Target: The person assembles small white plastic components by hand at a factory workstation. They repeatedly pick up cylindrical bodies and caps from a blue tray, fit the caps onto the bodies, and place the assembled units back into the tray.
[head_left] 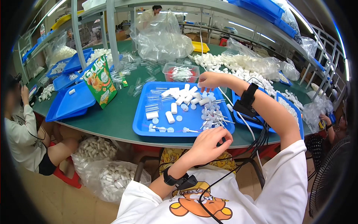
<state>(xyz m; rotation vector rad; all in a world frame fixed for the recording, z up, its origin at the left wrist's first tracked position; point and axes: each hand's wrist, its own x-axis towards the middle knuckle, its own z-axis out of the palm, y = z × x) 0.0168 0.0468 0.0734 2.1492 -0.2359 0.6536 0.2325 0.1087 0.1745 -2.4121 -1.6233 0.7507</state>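
A blue tray lies before me on the green table. In it are white cylindrical caps, clear tubes and a heap of translucent round stoppers with thin white stems. My right hand reaches over the far right part of the tray, its fingers bent down and drawn together just above the caps. Whatever its fingertips hold, if anything, is hidden. At the tray's front edge, beside the stemmed stoppers, is my left hand, loosely curled with a gap between thumb and fingers and nothing visible in it.
Behind the tray stands a clear container of white stems. White caps are piled at the far right. A green snack bag stands left by stacked blue trays. Cables hang by my right arm; another person sits at left.
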